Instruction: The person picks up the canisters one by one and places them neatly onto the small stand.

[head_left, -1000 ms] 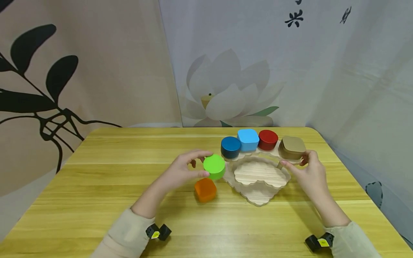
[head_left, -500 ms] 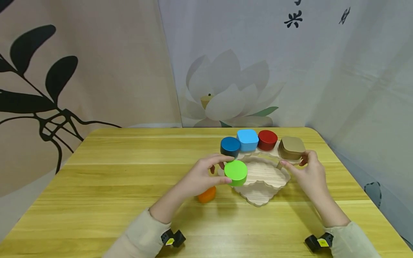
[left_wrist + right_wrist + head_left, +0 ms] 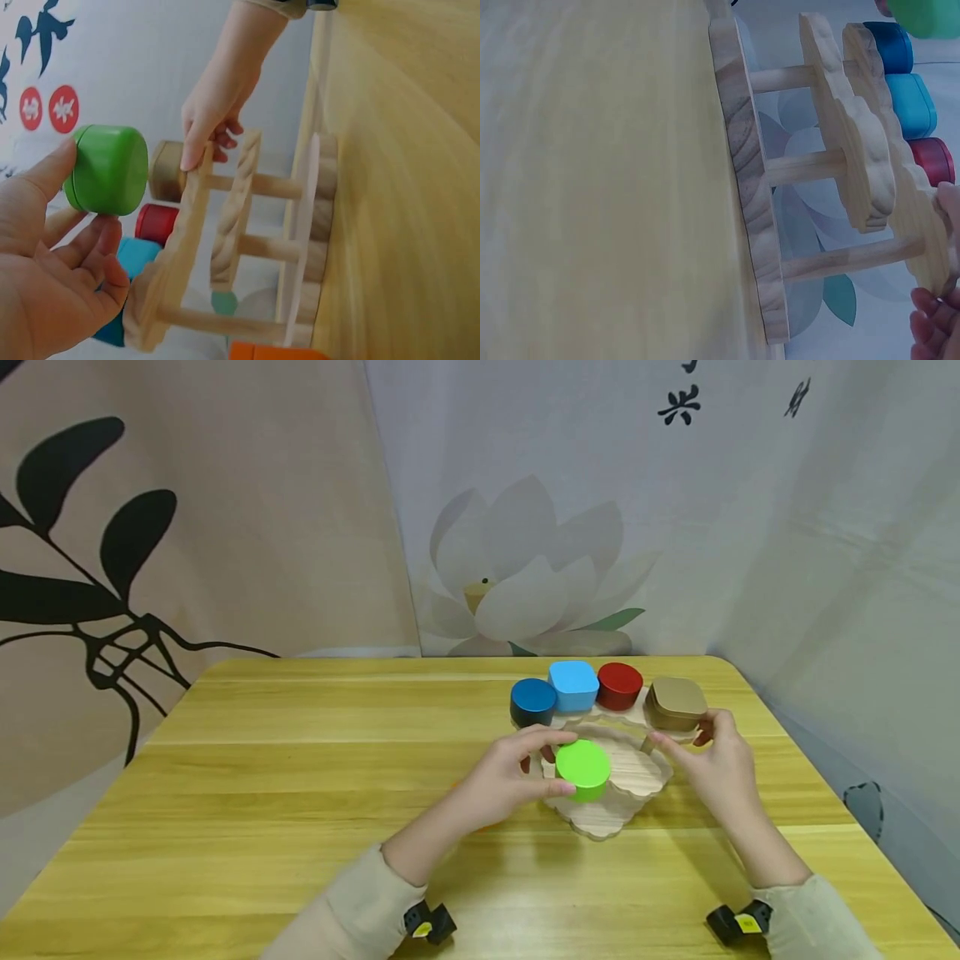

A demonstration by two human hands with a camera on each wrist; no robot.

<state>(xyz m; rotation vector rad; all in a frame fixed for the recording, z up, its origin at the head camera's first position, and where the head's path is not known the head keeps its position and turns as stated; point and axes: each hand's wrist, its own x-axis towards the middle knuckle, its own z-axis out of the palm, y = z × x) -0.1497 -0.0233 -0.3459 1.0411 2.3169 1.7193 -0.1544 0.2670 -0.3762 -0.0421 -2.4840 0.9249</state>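
My left hand (image 3: 510, 775) pinches a round, bright green tin (image 3: 583, 763) between thumb and fingers. In the left wrist view the green tin (image 3: 112, 171) is up off the table, level with the top shelf. A tiered wooden stand with scalloped shelves stands below and beyond it; its middle shelf (image 3: 636, 758) carries nothing in view. Along the top shelf (image 3: 174, 262) sit a dark blue tin (image 3: 533, 700), a light blue tin (image 3: 573, 685), a red tin (image 3: 619, 685) and a gold tin (image 3: 677, 702). My right hand (image 3: 716, 764) grips this shelf's right end, beside the gold tin.
An orange tin (image 3: 274, 352) lies on the table (image 3: 300, 760), mostly hidden behind my left forearm in the head view. Wooden pegs (image 3: 806, 166) join the stand's shelves to its base (image 3: 746, 161). A printed curtain (image 3: 570, 510) hangs behind the table.
My left hand has carried the green tin rightward, from beside the stand to over its middle shelf. The left forearm now covers most of the orange tin. My right hand has stayed put.
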